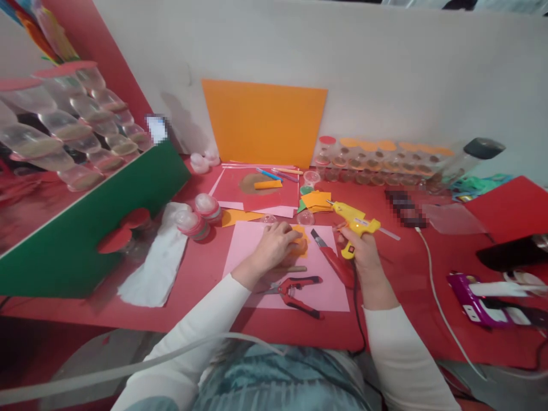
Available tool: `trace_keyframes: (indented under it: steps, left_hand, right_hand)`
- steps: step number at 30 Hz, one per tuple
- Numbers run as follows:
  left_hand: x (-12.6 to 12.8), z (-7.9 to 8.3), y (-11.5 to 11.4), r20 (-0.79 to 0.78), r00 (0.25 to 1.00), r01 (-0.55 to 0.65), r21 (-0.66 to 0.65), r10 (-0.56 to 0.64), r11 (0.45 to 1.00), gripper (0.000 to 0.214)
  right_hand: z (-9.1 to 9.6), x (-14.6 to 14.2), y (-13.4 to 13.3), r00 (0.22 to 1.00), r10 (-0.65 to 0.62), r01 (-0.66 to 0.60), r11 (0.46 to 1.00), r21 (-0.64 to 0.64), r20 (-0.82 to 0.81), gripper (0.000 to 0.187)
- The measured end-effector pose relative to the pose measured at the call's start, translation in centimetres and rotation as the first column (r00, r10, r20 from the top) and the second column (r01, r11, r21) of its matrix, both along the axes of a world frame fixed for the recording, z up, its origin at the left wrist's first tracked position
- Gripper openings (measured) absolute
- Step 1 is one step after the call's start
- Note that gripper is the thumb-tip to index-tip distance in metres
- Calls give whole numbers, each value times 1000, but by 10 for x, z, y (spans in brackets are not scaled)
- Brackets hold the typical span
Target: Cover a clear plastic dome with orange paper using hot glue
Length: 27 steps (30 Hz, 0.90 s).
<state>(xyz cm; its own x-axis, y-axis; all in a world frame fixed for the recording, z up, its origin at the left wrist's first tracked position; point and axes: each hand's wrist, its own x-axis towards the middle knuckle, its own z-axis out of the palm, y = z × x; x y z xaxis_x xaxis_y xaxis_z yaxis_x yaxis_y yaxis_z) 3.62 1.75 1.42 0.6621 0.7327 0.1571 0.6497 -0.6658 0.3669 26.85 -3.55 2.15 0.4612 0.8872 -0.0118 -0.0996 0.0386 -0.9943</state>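
My right hand point(359, 251) is closed around the handle of a yellow glue gun point(353, 220), its nozzle pointing left. My left hand point(274, 242) rests fingers down on a small orange paper piece point(300, 242) lying on a pink sheet point(329, 285). A red utility knife point(331, 260) lies on the pink sheet between my hands. Red-handled scissors point(297, 288) and a thin wooden stick point(295, 269) lie just below my left hand. Both my sleeves are white.
A large orange sheet point(265, 123) leans on the wall. Rows of small jars point(377, 162) stand at the back right. Orange paper squares point(317, 200), pens point(274, 174), lidded cups point(201, 214), a white cloth point(158, 262), a green board point(85, 228) and a purple tool point(479, 299) surround the sheet.
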Motion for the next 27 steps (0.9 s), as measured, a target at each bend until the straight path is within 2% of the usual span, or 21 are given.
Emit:
trace_keyframes:
  steps: [7, 11, 15, 18, 22, 27]
  left_hand:
    - [0, -4, -1, 30, 1000, -7, 8, 7, 1000, 22]
    - [-2, -3, -3, 29, 998, 57, -27, -56, 998, 53]
    - [-2, -3, -4, 57, 998, 35, -56, -32, 998, 46]
    - [-2, -4, -3, 62, 998, 33, -71, -28, 997, 51]
    - [-2, -5, -4, 73, 996, 52, -35, -49, 998, 59]
    - [-1, -7, -6, 106, 993, 47, 4, -47, 999, 50]
  right_hand:
    - [-8, 6, 2, 997, -39, 43, 998, -51, 74, 36]
    - [-8, 8, 3, 995, -33, 40, 996, -75, 94, 37]
    - [-8, 8, 2, 994, -31, 40, 996, -85, 104, 36]
    - [-9, 10, 1, 993, -19, 28, 996, -83, 113, 36]
    - [-12, 16, 0, 993, 8, 1, 997, -76, 116, 35]
    - [-13, 21, -1, 995, 1, 7, 997, -83, 95, 37]
